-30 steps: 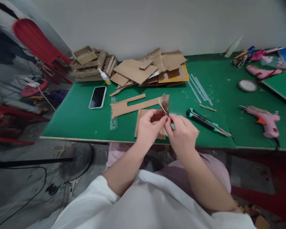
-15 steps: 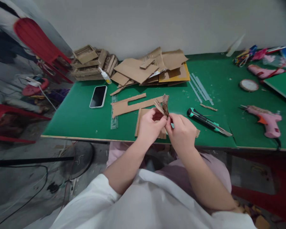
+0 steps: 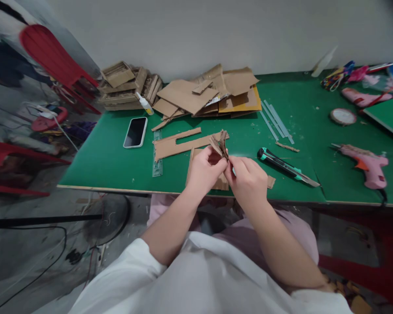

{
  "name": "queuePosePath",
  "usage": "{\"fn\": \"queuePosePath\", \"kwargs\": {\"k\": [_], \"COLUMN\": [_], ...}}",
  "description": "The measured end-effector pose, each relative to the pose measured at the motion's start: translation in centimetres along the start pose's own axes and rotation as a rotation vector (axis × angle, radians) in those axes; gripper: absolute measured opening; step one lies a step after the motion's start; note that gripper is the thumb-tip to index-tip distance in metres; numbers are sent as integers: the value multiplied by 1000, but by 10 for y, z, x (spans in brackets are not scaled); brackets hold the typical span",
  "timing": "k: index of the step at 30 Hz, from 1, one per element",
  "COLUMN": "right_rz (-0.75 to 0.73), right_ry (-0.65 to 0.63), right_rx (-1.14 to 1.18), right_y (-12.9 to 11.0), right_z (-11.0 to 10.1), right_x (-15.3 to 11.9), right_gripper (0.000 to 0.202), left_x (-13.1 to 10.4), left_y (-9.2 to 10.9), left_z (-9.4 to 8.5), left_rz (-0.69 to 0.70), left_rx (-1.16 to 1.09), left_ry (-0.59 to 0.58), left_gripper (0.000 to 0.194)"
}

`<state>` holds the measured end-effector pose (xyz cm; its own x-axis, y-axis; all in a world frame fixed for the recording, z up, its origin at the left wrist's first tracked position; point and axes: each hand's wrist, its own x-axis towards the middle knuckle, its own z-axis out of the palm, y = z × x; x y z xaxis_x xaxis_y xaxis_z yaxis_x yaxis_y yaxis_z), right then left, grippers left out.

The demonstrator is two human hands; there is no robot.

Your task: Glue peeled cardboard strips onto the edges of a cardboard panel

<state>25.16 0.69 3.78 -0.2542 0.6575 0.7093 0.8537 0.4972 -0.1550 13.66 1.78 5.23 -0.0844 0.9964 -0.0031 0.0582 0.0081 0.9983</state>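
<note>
Craft workshop: glue gun [image 3: 368, 159], utility knife [image 3: 281, 166], cardboard pile [image 3: 186, 96] on green worktable [image 3: 101, 168].

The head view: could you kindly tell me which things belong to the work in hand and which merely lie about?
Belonging, as far as I can judge:
frayed cardboard, pinched by the left hand and right hand
notched cardboard, perhaps
utility knife, perhaps
pink glue gun, perhaps

Apparently just lying about:
phone
tape roll
</note>
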Motion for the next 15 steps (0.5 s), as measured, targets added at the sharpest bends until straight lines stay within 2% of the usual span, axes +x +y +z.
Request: {"fn": "queuePosePath", "kwargs": {"k": [7, 15], "right_rz": [4, 26], "right_ry": [-6, 19], "right_rx": [-26, 53], "right_y": [-1, 1], "right_z": [6, 6], "right_x": [-3, -2], "right_gripper": [14, 21], "left_x": [0, 0], "left_y": [5, 1], "left_z": [3, 0], "left_rz": [-19, -24], "left_rx": [128, 33], "left_ry": [78, 12], "left_gripper": [21, 19]}}
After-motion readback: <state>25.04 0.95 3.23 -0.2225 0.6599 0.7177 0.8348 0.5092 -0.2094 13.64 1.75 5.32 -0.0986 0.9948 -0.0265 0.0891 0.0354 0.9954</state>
